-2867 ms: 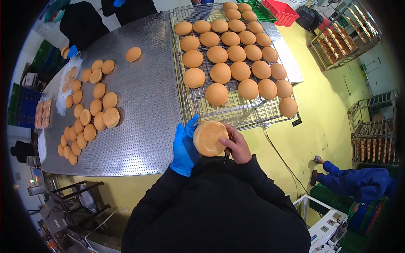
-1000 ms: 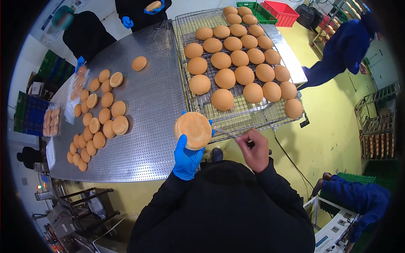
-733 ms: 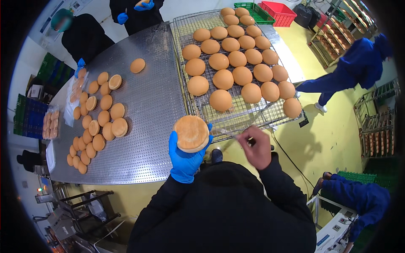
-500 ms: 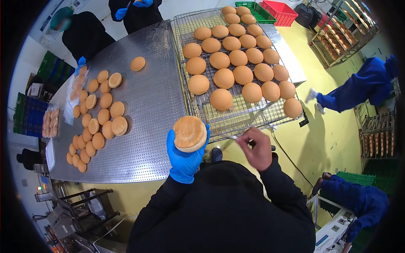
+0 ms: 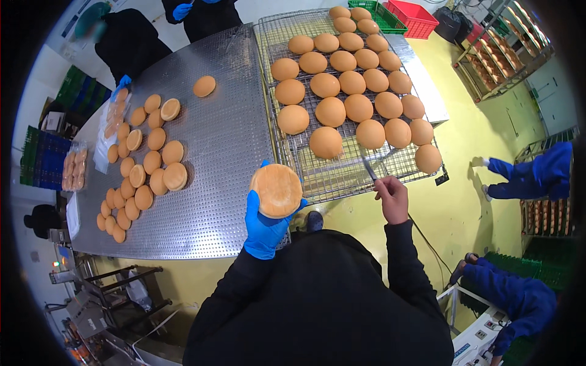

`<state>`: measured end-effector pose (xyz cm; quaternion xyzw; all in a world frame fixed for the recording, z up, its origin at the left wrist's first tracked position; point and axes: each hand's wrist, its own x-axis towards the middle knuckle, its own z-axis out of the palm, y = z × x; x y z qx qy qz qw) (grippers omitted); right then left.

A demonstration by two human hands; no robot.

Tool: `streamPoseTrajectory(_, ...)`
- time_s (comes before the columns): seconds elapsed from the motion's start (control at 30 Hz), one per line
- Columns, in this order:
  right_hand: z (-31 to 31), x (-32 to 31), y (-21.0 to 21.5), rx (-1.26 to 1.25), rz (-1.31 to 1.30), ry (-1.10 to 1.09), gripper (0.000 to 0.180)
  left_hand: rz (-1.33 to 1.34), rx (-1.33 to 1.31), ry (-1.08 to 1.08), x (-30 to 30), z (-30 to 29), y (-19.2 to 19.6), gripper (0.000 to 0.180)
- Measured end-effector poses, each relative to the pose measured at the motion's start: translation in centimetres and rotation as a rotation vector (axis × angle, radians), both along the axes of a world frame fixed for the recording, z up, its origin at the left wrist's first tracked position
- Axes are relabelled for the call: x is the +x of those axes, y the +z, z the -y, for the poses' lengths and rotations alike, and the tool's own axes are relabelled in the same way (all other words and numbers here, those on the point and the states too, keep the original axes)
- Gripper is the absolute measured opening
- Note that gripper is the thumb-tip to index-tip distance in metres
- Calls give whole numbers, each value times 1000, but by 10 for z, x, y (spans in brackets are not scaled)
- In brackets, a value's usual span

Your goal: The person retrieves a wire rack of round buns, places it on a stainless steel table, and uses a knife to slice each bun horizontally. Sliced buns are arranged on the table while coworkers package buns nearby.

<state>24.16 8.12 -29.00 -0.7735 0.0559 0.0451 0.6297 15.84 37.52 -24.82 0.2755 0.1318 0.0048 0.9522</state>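
My left hand [image 5: 266, 229], in a blue glove, is closed around a round bun [image 5: 276, 190] with its pale, flat face turned up. It holds the bun just off the near left corner of the wire rack [image 5: 332, 189]. To the right, my bare right hand [image 5: 392, 198] grips a knife [image 5: 369, 166] by its handle. The blade points away and slightly left, over the near part of the rack and close to the buns there. Rows of brown domed buns [image 5: 330, 112] sit on the rack.
On the left, a perforated metal table [image 5: 226, 158] carries several loose buns [image 5: 174, 150] and bagged buns [image 5: 116, 114]. Co-workers in black stand at its far side. Green [image 5: 390, 21] and red crates [image 5: 412, 18] lie beyond the rack. People in blue are at the right, near wheeled bread racks [image 5: 497, 55].
My right hand has moved right and away, swinging the knife from pointing left to pointing over the rack. The bun's flat face shows more fully. The walking person in blue has shifted.
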Motion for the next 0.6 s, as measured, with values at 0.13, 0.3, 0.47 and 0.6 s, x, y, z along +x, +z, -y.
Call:
streamPoseTrajectory(0.13, -16, -17, -27, 50, 38, 69, 18, 26, 178, 25, 2, -3, -15, 69)
streamPoseTrajectory(0.3, 29, 37, -39, -245, 80, -46, 24, -63, 1119, 281, 5, -82, -59, 69)
streamPoseTrajectory(0.47, 148, 107, -53, -585, 235, -512, 53, -164, 1721, 414, -2, -140, -56, 72)
streamPoseTrajectory(0.6, 174, 104, -51, -657, -20, -175, 106, -79, 1692, 242, 15, -98, -65, 69)
